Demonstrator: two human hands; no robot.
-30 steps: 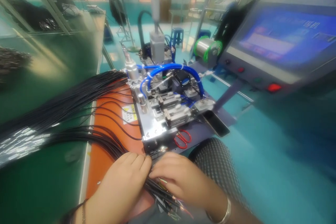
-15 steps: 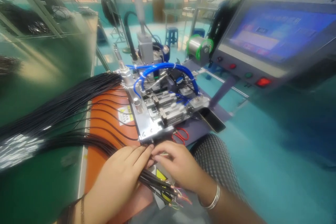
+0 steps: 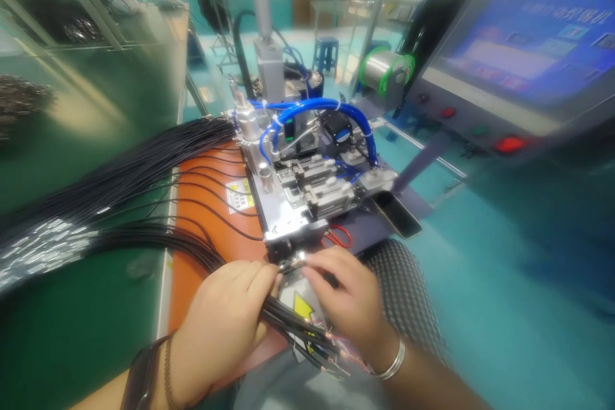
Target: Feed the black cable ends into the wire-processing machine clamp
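Black cables (image 3: 288, 316) gathered over the bench (image 3: 185, 285)

The left hand (image 3: 228, 309) closes its grip around them by the bench's near edge, probably keeping the stripped ends (image 3: 329, 336) together. The right hand (image 3: 350, 288) has a narrow grip beside the machine (image 3: 291, 221); whether it pinches anything, I cannot tell.

Plastic-sheathed cables (image 3: 291, 316), glossy metal plate (image 3: 287, 220).

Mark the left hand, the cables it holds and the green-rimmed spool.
Left hand (image 3: 228, 304): head view, its back.
Held cables (image 3: 289, 316): head view, black sheaths beyond the hand.
Green-rimmed spool (image 3: 378, 70): head view, wound wire.
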